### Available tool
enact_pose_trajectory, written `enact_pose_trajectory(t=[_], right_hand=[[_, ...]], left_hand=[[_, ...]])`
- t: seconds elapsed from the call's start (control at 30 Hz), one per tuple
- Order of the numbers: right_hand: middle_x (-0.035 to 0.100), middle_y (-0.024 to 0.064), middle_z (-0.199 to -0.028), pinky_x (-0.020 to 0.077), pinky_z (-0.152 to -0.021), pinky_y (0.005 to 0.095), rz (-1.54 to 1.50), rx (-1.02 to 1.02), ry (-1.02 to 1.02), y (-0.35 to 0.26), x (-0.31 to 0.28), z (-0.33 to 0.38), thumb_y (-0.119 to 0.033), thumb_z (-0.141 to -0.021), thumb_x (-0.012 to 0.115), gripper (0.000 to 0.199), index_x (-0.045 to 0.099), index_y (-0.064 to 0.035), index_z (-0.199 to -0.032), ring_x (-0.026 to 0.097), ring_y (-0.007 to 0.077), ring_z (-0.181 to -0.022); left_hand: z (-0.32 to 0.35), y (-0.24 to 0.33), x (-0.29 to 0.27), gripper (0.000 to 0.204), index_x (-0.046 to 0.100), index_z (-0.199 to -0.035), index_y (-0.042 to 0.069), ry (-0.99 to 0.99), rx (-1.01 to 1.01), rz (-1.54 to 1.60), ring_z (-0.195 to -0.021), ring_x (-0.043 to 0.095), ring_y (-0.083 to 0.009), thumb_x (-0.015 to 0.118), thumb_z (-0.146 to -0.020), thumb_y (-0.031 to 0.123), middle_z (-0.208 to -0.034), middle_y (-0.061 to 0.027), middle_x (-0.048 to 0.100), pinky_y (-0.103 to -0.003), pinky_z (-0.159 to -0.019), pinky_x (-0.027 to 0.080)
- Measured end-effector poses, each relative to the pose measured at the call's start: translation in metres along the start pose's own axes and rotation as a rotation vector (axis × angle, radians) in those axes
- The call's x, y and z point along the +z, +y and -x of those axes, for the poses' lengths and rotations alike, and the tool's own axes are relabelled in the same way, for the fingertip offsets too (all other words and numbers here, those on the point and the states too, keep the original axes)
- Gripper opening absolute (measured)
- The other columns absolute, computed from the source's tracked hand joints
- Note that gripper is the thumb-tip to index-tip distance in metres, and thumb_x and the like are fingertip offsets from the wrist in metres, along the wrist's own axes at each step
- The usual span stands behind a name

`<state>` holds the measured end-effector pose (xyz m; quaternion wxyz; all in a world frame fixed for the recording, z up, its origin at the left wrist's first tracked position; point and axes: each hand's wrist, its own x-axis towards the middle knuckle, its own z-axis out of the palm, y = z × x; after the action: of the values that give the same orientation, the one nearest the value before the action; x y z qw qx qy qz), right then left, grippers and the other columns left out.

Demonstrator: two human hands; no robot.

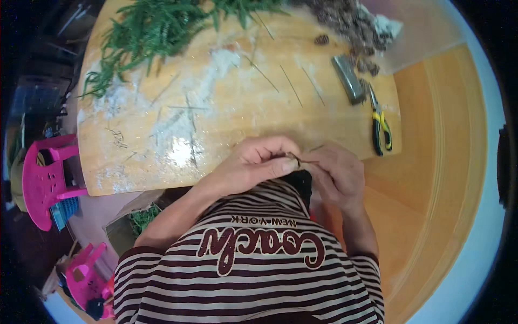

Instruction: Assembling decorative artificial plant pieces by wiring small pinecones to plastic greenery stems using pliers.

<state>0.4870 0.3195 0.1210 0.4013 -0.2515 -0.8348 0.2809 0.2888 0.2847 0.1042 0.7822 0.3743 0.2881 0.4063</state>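
Pink chair (38, 186) far left; blue basket (66, 209) beside it; pink seat (85, 281) below.

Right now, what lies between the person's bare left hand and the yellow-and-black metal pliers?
The bare right hand and part of a thin brown strand lie there, as the head view shows.

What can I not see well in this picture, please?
All in the head view:
Thin brown strand: partly covered by the left hand; whether the right hand grips it is unclear.
Fern-like green foliage: cut off by the upper edge.
Open box: partly hidden by the left forearm.
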Motion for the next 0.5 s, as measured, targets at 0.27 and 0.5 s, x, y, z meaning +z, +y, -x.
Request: enact_pose_trajectory(t=[0.27,0.5], right_hand=[[0.061,0.0073,-0.083,0.0418,-0.057,0.0328,0.273,-0.088,-0.081,-0.012,0.004,-0.01,0.0,-0.067,0.072,0.021,0.065,-0.0044,-0.087,0.053,0.0227,-0.064],[0.057,0.0057,-0.085,0.0408,-0.069,0.0355,0.297,-0.232,-0.21,-0.01,0.006,-0.032,-0.001,-0.064,0.071,0.026,0.064,-0.0066,-0.088,0.052,0.0244,-0.078]], left_hand=[[0.004,0.0,-0.015,0.02,0.057,-0.105,0.0,-0.07,0.013,-0.011,-0.085,0.051,-0.0044,0.054,-0.094,0.017,-0.092,0.0014,0.058,-0.02,-0.075,0.042],[0.014,0.004,-0.026,0.023,0.057,-0.108,-0.002,-0.096,0.065,-0.034,-0.089,0.052,-0.0059,0.057,-0.093,0.016,-0.096,-0.0001,0.058,-0.021,-0.078,0.041]])
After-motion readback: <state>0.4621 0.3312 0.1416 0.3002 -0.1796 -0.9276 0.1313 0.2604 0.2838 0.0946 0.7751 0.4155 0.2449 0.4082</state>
